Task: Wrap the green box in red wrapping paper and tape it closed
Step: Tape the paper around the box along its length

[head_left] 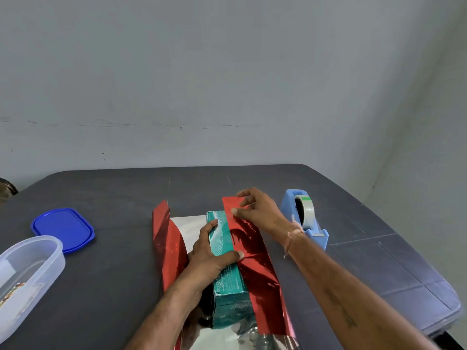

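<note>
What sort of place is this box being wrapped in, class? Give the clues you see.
Probably a plain room at home, though that's a guess: a dark grey table against a bare grey wall, a blue tape dispenser, and a clear plastic food container beside its blue lid.

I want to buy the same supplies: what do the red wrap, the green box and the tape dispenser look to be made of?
Red wrapping paper: likely metallic foil film, given its mirror-like glare, sharp crinkles and silvery underside.
Green box: printed cardboard, fairly matte, with folded end flaps.
Tape dispenser: probably moulded plastic, smooth and light blue.
</note>
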`<state>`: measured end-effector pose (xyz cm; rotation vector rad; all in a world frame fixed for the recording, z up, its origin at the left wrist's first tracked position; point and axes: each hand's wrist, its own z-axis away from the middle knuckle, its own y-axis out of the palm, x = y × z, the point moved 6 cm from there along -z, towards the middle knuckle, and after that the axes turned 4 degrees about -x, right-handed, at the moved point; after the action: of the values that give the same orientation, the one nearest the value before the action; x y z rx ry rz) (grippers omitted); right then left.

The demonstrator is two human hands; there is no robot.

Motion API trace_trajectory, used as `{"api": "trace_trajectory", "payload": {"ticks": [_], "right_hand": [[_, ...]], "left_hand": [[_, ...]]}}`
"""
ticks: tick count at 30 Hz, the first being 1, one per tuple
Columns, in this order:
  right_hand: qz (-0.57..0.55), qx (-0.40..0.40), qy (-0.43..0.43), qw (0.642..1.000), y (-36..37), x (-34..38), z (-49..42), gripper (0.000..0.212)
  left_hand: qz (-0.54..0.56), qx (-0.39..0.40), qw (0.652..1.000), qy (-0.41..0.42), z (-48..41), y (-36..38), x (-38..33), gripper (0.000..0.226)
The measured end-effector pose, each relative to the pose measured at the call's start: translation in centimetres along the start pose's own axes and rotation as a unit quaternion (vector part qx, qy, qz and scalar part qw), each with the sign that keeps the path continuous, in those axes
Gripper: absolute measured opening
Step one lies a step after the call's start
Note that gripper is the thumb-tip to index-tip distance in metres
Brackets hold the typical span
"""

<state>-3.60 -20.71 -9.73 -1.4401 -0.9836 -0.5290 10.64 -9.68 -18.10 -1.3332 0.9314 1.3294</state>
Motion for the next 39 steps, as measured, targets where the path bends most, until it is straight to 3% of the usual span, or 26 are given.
{"api": "trace_trajectory", "payload": {"ticks": [2, 5, 8, 10, 15, 22, 30, 36, 39], "right_hand": [[-0.050, -0.058, -0.021, 0.997, -2.4, -0.2, 2.1, 0.035], [-0.034, -0.213, -0.032, 0.976, -7.6, -2.0, 5.6, 0.020], [0.052, -0.303, 0.075, 0.949, -12.1, -6.2, 8.0, 0.025], [0.058, -0.270, 0.157, 0.948, -13.4, -8.5, 8.9, 0.031], [-0.104, -0.149, 0.253, 0.950, -12.4, -10.1, 9.2, 0.031], [-0.158, -0.155, 0.270, 0.937, -12.9, -8.1, 9.2, 0.016], [-0.228, -0.189, 0.270, 0.916, -12.0, -8.4, 10.5, 0.018], [-0.265, -0.211, 0.286, 0.896, -11.4, -9.3, 11.0, 0.036], [-0.285, -0.216, 0.275, 0.892, -11.1, -9.7, 11.3, 0.032]], "left_hand": [[0.006, 0.002, 1.000, 0.001, 0.0, -0.1, 0.0, 0.092], [0.019, 0.012, 1.000, 0.004, -0.1, 0.0, 0.1, 0.091], [0.029, 0.021, 0.999, 0.014, -0.2, 0.1, -0.1, 0.099], [0.028, 0.022, 0.999, 0.020, -0.2, 0.2, -0.1, 0.105], [0.036, 0.023, 0.999, 0.023, -0.2, 0.2, -0.3, 0.107], [0.041, 0.021, 0.999, 0.015, -0.4, 0.1, 0.0, 0.098], [0.053, 0.018, 0.998, 0.025, -0.8, 0.3, 0.2, 0.092], [0.053, 0.028, 0.998, 0.018, -0.9, 0.2, 0.3, 0.100], [0.054, 0.034, 0.998, 0.016, -0.8, 0.3, 0.2, 0.108]]}}
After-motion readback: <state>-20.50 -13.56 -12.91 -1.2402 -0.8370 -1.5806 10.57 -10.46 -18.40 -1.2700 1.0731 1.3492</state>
